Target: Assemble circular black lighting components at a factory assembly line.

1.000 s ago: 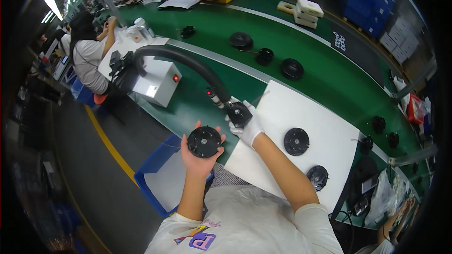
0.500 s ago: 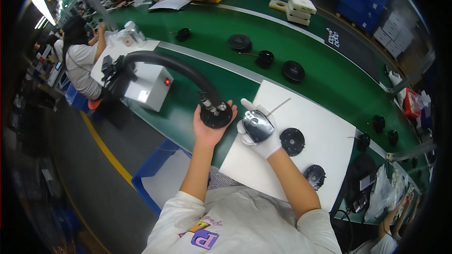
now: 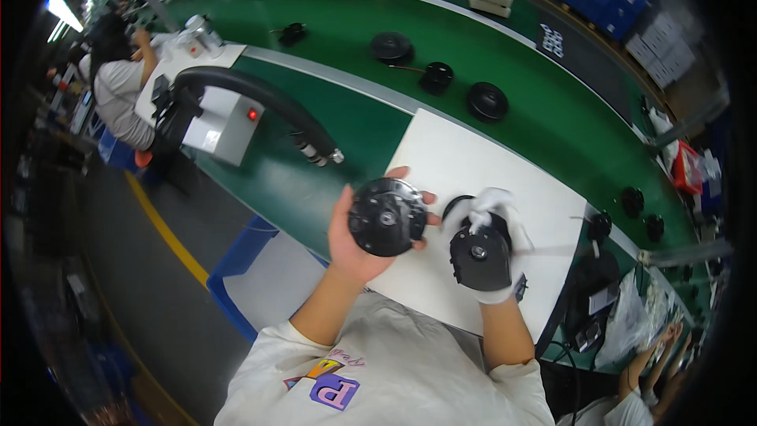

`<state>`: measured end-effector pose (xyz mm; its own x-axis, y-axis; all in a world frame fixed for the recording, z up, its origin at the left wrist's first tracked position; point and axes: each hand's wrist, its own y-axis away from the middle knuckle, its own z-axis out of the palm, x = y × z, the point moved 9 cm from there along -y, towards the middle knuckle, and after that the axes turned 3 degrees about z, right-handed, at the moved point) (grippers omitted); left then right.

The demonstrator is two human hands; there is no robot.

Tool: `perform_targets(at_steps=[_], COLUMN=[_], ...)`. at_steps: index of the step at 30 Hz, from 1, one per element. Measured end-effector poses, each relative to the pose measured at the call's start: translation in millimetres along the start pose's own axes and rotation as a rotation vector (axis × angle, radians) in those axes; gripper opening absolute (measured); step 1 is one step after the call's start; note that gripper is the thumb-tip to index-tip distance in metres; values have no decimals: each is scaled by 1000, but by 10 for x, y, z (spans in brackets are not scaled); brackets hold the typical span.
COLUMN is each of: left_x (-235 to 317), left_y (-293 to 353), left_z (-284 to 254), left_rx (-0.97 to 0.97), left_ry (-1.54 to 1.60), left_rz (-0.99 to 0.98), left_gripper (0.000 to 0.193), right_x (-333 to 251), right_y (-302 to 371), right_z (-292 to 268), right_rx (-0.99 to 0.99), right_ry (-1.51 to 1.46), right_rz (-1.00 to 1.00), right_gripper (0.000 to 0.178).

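Your bare left hand [image 3: 352,248] cups a black disc [image 3: 386,218], fingers spread around its rim, by the left edge of the white sheet [image 3: 548,209]. Your gloved right hand [image 3: 498,207], blurred, grips a black part [image 3: 481,263] above that sheet, on the green surface [image 3: 292,189].

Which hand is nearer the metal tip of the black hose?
Left. The left hand is below and slightly right of the tip; the gloved right hand is farther right, over the white sheet.

The held disc [image 3: 386,218] is black — bench [image 3: 292,189] green (sheet [image 3: 441,150] white).
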<state>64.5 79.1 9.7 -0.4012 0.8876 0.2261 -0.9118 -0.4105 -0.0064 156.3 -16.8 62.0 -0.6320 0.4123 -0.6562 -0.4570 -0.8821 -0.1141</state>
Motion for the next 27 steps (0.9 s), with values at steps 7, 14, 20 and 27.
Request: perform_targets(at_steps=[7, 14, 20, 27], left_x=[-64, -99, -154, -162], left_y=[148, 208, 218, 237], left_z=[468, 700, 683, 729], left_rx=[-9, -62, -90, -139], left_ry=[-645, -984, -972, -1050], left_rz=[233, 293, 265, 270], left_gripper=[81, 91, 93, 92], right_x=[-367, -283, -288, -293], right_y=[157, 196, 204, 264], right_z=[653, 743, 687, 707], right_rx=[-38, -58, -45, -46], right_ry=[1613, 1779, 1756, 1751], right_rz=[-774, -843, -848, -889], right_gripper=[27, 31, 32, 30])
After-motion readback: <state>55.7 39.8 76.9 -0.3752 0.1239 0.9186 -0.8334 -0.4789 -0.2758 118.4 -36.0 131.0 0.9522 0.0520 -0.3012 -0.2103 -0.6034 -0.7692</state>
